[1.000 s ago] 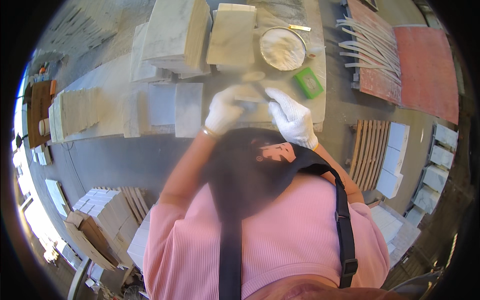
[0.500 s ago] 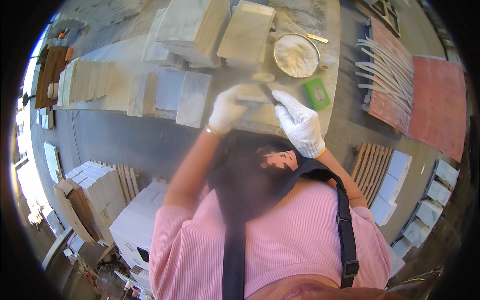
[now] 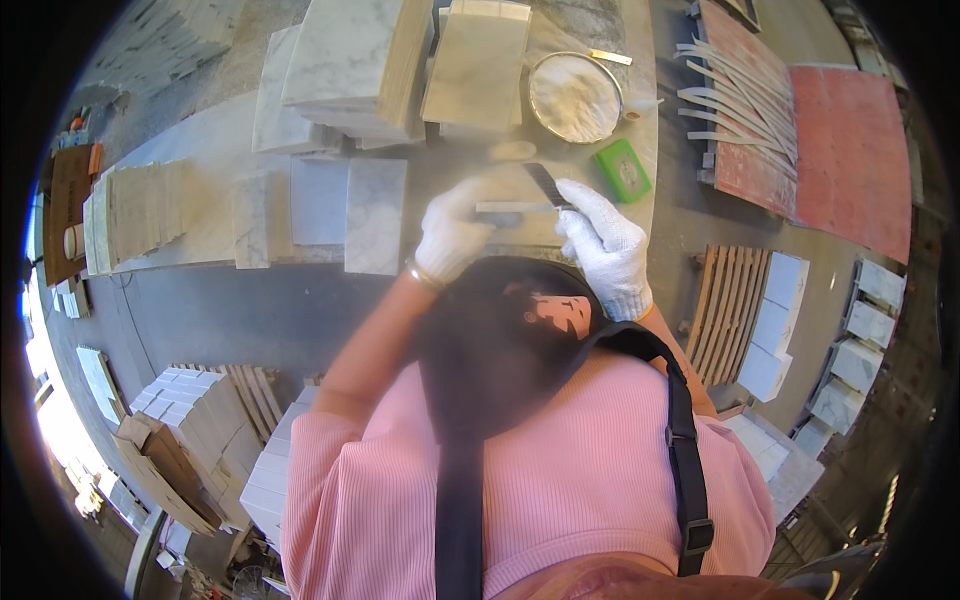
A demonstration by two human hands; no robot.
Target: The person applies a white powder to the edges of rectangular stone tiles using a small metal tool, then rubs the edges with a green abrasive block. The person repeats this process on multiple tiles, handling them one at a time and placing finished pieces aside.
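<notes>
Well, left white knit-gloved hand (image 3: 450, 238): we seemingly pinch a thin white slab (image 3: 512, 207), left of the green rectangular box (image 3: 622, 170).
Right white knit-gloved hand (image 3: 608, 250): we grip a flat black tool (image 3: 544, 183).
Slab: best kept steady.

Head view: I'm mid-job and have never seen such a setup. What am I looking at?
No machine here: you see a person's two gloved hands, through a wide fisheye camera worn on the head, looking down, so straight edges bend. Picture left is the person's left. On the worktable stand stacks of pale slabs; toward its right are a round pan of white powder and a green block. The right hand holds a dark flat tool. The left hand is at one end of a pale strip; that spot is blurred, so I can't tell whether it grips it.
</notes>
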